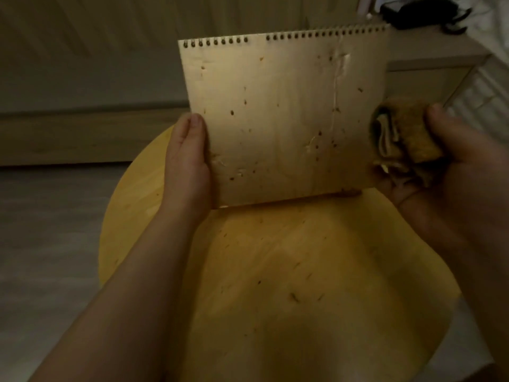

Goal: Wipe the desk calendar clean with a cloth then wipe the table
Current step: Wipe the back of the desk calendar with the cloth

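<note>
We are on the first step: the desk calendar (286,117) is up off the table and about to be wiped. At the left of the frame our left hand (187,158) grips the calendar's left edge, thumb on the face toward us and the other fingers hidden behind. The calendar fills the upper centre, held upright with its spiral binding on top; its plain face is dotted with dark specks and pale smears, so we judge the wiping barely begun. At the right our right hand (429,155) is clamped around a bunched brown cloth (399,142), which sits at the calendar's right edge; whether it touches the card we cannot tell. The next move, we judge, calls for bracing the card firmly with the left hand while the cloth sweeps across the speckled face.

Below lies the round yellow wooden table (275,271), also scattered with dark crumbs. Pale flooring (41,230) shows at the left, a low wooden unit (68,133) beyond it, and dark objects (421,9) sit in the upper right corner.
</note>
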